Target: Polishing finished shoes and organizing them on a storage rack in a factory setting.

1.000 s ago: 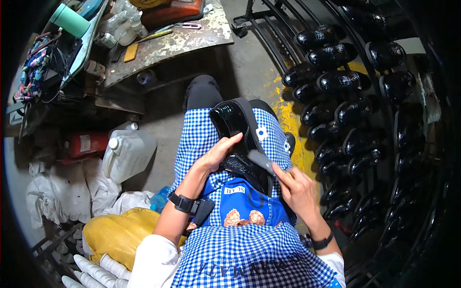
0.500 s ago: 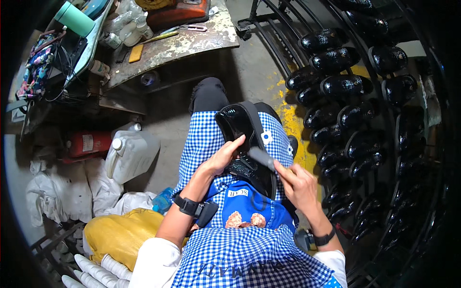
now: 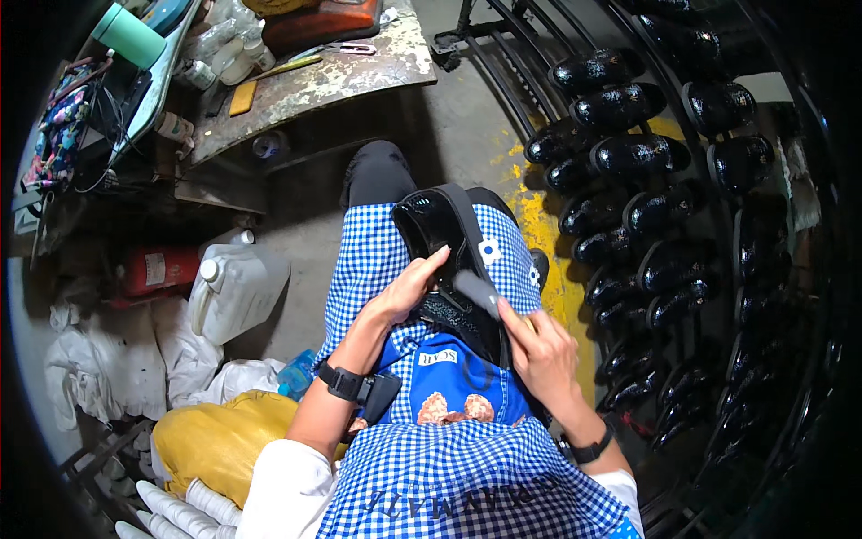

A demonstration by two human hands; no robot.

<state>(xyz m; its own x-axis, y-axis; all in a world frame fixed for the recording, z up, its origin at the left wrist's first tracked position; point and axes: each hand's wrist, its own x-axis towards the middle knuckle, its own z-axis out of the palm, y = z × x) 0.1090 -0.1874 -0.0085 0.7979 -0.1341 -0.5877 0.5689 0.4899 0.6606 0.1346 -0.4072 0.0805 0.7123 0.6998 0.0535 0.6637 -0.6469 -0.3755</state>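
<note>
A glossy black shoe lies across my lap, its shiny toe pointing away from me. My left hand is closed on its left side, the thumb stretched along the opening and the other fingers mostly hidden. In my right hand is a short tool with a flat grey end and a light-coloured handle. That end lies over the right side of the shoe, slightly blurred; whether it touches the shoe, I cannot tell. Beneath the shoe is my blue-and-white checked apron.
Racks at the right carry many glossy black shoes. A worn worktable stands ahead to the left, holding jars and a yellow block. A white jug, a red container and a yellow sack are at my left.
The whole view has shifted slightly, so the scene sits a little further left. Both hands keep their hold on the shoe and the tool, with hardly any movement between them.
</note>
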